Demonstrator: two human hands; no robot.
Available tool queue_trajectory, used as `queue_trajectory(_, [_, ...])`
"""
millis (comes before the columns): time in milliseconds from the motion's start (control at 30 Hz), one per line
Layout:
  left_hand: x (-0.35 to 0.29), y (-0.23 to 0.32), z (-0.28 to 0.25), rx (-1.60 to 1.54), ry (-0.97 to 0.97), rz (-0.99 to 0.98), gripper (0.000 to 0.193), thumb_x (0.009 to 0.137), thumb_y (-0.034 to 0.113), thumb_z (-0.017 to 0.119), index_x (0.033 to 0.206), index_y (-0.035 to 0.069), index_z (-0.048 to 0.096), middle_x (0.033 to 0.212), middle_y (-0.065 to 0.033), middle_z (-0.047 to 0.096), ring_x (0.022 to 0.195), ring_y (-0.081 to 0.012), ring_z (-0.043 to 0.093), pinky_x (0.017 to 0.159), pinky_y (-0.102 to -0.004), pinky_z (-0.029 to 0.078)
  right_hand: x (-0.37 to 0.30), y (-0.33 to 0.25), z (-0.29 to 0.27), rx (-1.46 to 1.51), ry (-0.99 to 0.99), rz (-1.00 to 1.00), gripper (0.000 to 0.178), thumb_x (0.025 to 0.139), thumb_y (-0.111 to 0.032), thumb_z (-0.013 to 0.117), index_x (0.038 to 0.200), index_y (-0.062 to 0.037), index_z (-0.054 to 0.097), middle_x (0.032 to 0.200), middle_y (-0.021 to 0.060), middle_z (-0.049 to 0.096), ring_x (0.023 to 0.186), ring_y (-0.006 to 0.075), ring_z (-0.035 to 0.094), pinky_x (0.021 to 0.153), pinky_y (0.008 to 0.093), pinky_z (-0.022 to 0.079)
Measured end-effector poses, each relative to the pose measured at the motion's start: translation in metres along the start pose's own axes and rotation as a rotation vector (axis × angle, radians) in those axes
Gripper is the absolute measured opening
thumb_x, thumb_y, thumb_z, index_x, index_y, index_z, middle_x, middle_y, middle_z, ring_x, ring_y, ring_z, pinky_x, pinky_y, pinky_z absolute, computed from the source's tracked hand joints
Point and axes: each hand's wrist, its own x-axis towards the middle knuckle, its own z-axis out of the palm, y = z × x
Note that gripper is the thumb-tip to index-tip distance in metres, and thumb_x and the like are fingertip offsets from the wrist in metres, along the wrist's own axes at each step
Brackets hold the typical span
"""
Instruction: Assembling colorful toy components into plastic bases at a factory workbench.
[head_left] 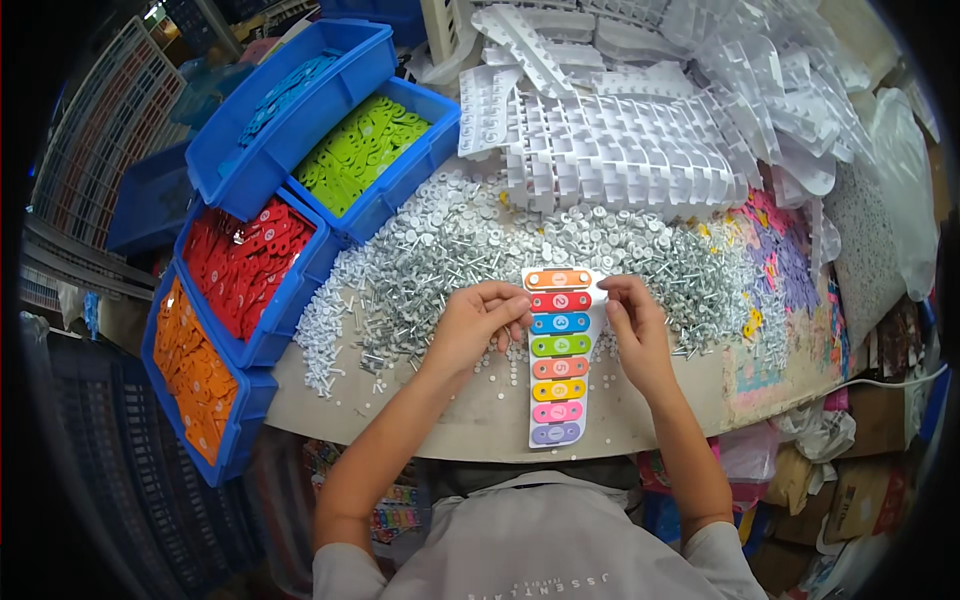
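Observation:
A toy xylophone (560,368) with a white base and several coloured bars lies lengthwise in front of me, its narrow end toward me. My left hand (480,322) is at its left edge by the red bar, thumb and forefinger closed together; whatever is between them is too small to tell. At the far right corner, my right hand (636,325) has its curled forefinger and thumb against the white base. Loose metal screws (430,290) and small white caps (470,208) form a heap just beyond both hands.
Blue bins to the left hold orange bars (190,370), red bars (245,262), green bars (362,150) and blue bars (285,98). White plastic bases (620,150) are stacked at the back. Purple bars (790,265) lie at right. The table's curved edge (400,447) is near my body.

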Motion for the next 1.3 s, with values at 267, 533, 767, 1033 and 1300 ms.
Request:
queue_trajectory(267, [0.014, -0.002, 0.003, 0.044, -0.036, 0.004, 0.012, 0.095, 0.011, 0.067, 0.100, 0.000, 0.067, 0.078, -0.0047, 0.070, 0.057, -0.0036, 0.056, 0.044, -0.0173, 0.042, 0.014, -0.008, 0.010, -0.262, 0.035, -0.140, 0.005, 0.091, -0.002, 0.065, 0.095, 0.0008, 0.066, 0.089, 0.0047, 0.068, 0.081, 0.0108, 0.059, 0.073, 0.0262, 0.045])
queue_trajectory(533, [0.016, -0.003, 0.011, 0.129, 0.011, 0.002, 0.028, 0.093, 0.014, 0.071, 0.113, 0.001, 0.054, 0.071, -0.0008, 0.064, 0.053, -0.0038, 0.048, 0.042, -0.0199, 0.031, 0.016, 0.002, 0.012, -0.445, 0.067, -0.299, 0.011, 0.081, 0.002, 0.072, 0.089, -0.0005, 0.064, 0.084, 0.0079, 0.065, 0.081, 0.0210, 0.062, 0.073, 0.0342, 0.048])
queue_trajectory(767, [0.024, -0.010, 0.010, 0.279, 0.029, -0.035, 0.040, 0.095, 0.019, 0.069, 0.121, 0.003, 0.043, 0.071, -0.0017, 0.062, 0.054, -0.0039, 0.045, 0.046, -0.0221, 0.029, 0.018, 0.006, 0.009, -0.666, 0.049, -0.546, 0.013, 0.081, -0.002, 0.074, 0.087, -0.0023, 0.062, 0.085, 0.0083, 0.062, 0.082, 0.0215, 0.059, 0.070, 0.0333, 0.045])
queue_trajectory(1033, [0.043, -0.010, -0.002, 0.390, -0.101, -0.080, 0.037, 0.095, 0.028, 0.070, 0.109, 0.002, 0.048, 0.067, 0.0007, 0.055, 0.054, -0.0040, 0.045, 0.044, -0.0223, 0.028, 0.041, 0.006, -0.019, -0.534, -0.289, 0.142, 0.040, 0.094, -0.033, 0.070, 0.113, -0.0040, 0.051, 0.060, 0.0020, 0.054, 0.048, 0.0100, 0.046, 0.045, 0.0281, 0.034])
queue_trajectory(1300, [0.050, 0.001, -0.001, 0.512, -0.156, -0.148, 0.038, 0.090, 0.031, 0.075, 0.096, 0.004, 0.049, 0.076, -0.0012, 0.055, 0.061, -0.0056, 0.049, 0.048, -0.0222, 0.036, 0.054, 0.000, -0.018, -0.305, -0.432, 0.395, 0.044, 0.092, -0.036, 0.072, 0.114, -0.0025, 0.055, 0.075, 0.0043, 0.060, 0.060, 0.0097, 0.053, 0.051, 0.0260, 0.041])
